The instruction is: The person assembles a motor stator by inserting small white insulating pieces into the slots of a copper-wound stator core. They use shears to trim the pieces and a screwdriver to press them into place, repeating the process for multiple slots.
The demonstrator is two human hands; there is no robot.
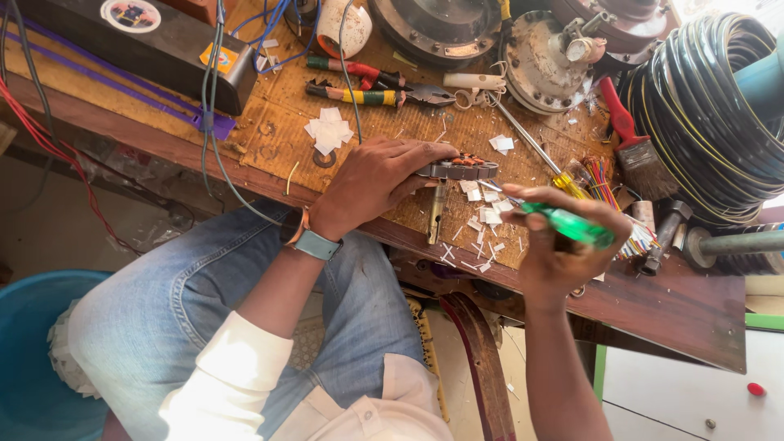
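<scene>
left hand (371,184) pressing stator (457,170), right hand (563,241) gripping screwdriver (563,222)

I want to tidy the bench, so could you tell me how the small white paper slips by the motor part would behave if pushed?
The white paper slips look thin and flat, so probably very light and floppy, likely to scatter or slide rather than roll. They lie loose beside the right hand and its green screwdriver, so a nudge may send some off the bench edge.

Left hand (371,181): bare, grey-blue watch (315,242) w/ orange edge at wrist. Right hand (563,245): bare, no band. White shirt (245,384), sleeves rolled up. Light blue jeans (188,286).
</scene>
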